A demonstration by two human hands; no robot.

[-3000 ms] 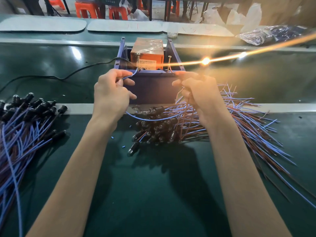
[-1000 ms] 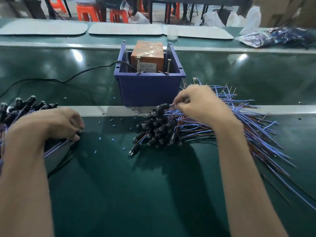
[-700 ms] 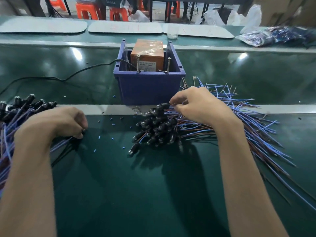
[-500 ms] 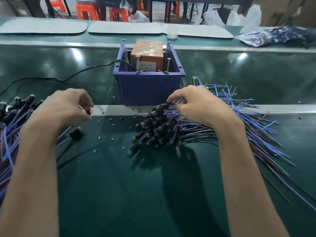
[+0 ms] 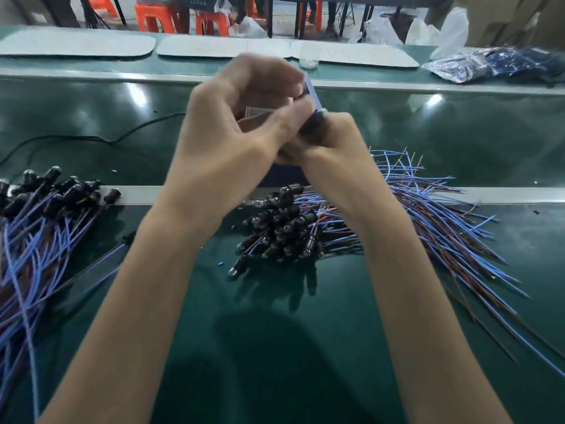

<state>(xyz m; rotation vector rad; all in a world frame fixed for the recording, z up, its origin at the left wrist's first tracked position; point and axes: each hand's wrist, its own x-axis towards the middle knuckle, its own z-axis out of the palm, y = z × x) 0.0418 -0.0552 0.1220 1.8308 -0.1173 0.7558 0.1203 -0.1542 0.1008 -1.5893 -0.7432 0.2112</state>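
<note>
Black plug (image 5: pixel 316 121) is held raised above the pile of plugs (image 5: pixel 278 231), right hand (image 5: pixel 333 148) curled round its body, left hand (image 5: pixel 244 117) pinching its end; judged light, rigid, on limp leads: grip the body.

Free room: bare green belt (image 5: pixel 275 347) nearest me, open across the middle. Obstacles: left wire heap (image 5: pixel 39 228); central connector pile (image 5: pixel 279 231), its wires (image 5: pixel 443 228) fanning right; blue bin (image 5: pixel 286 175) just beyond.
</note>
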